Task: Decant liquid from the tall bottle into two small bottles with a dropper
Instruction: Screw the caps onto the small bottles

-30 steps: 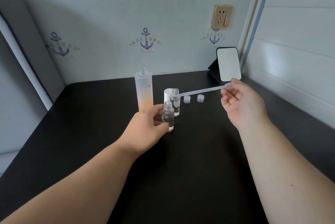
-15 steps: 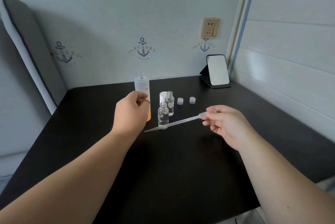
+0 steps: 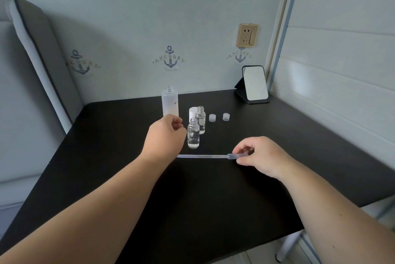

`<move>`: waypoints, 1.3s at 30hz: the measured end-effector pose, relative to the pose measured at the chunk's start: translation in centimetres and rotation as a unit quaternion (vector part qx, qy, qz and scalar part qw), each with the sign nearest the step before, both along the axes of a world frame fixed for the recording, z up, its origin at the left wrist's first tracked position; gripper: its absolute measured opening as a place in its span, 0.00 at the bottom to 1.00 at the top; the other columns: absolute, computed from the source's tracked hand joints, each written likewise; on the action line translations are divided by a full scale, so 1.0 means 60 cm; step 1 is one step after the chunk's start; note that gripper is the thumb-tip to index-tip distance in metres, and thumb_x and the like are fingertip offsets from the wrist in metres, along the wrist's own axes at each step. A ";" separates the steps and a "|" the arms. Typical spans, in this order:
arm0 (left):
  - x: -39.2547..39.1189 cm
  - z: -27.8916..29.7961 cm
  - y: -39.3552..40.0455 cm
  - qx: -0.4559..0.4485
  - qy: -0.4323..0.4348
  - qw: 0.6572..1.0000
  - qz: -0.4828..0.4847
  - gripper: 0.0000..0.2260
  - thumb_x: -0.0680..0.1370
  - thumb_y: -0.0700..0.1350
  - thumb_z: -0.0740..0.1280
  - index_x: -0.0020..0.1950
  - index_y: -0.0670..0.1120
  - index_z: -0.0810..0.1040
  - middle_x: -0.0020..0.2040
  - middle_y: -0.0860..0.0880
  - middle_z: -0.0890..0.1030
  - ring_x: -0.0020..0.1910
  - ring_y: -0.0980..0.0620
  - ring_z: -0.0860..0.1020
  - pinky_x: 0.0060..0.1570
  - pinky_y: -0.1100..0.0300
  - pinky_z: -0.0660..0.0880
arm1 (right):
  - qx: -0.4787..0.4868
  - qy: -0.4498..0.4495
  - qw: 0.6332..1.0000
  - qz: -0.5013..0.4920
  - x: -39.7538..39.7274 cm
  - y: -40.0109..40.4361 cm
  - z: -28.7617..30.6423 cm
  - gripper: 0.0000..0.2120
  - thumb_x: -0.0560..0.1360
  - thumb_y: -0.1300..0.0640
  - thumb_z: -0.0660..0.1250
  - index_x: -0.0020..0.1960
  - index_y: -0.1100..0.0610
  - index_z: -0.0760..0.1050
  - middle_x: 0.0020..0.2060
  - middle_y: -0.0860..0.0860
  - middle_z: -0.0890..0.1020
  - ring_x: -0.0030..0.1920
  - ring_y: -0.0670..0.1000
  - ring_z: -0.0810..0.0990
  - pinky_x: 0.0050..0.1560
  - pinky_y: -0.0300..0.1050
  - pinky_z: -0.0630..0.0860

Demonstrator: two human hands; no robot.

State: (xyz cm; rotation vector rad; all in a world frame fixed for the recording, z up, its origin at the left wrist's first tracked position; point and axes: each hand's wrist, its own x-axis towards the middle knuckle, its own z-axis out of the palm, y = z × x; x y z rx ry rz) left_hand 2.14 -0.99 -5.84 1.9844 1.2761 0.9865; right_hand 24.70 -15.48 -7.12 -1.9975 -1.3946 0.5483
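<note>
Clear plastic, the dropper lies level and low over the black table, its long axis running left to right across the view. Its bulb end is pinched between the thumb and fingertips of the right hand, and its thin tip points left toward the wrist of the left hand, where the end is hidden. Whether the stem touches the tabletop cannot be told.

That left hand has its fingers curled in front of the lower part of the tall bottle; whether they grip it cannot be told. The tall bottle stands upright with an open neck.

Just right of the left hand stands the near small bottle, upright, uncapped, with clear liquid in it. Behind it stands the far small bottle, also uncapped, beside a white cap. Two small clear caps sit to the right. A mirror leans on its stand at the back corner.
</note>
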 end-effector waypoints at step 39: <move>0.043 -0.032 0.002 0.031 0.068 0.997 -0.025 0.12 0.76 0.55 0.73 0.56 0.51 0.80 0.43 0.59 0.82 0.43 0.59 0.81 0.45 0.58 0.81 | -0.031 -0.128 0.991 -0.029 -0.009 0.245 0.017 0.19 0.81 0.62 0.65 0.71 0.51 0.75 0.68 0.51 0.75 0.66 0.55 0.77 0.63 0.46 0.73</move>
